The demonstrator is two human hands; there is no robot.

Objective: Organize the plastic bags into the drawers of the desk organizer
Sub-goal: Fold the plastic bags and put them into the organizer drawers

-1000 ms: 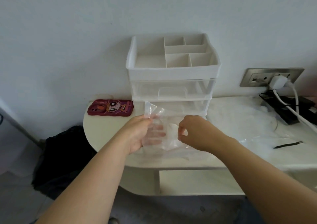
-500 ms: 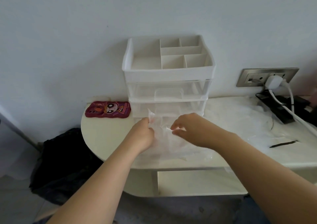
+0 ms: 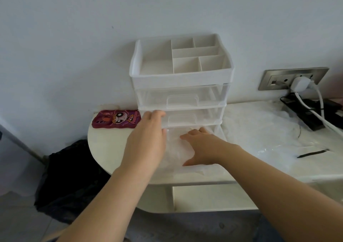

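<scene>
The right hand (image 3: 202, 147) presses the plastic bag (image 3: 174, 152) with spread fingers (image 3: 203, 130) inside the pulled-out lowest drawer (image 3: 213, 165). The left hand (image 3: 146, 143), fingers straight and together, touches the desk organizer (image 3: 181, 80) front.

White desk organizer (image 3: 181, 78) is standing upright, its top tray split into compartments, with the upper two drawers (image 3: 181, 98) sitting closed. The bottom drawer (image 3: 221, 133) is sticking out forward, holding crumpled clear plastic bags (image 3: 174, 149). A loose bag pile (image 3: 259, 130) is lying just right of it.
</scene>
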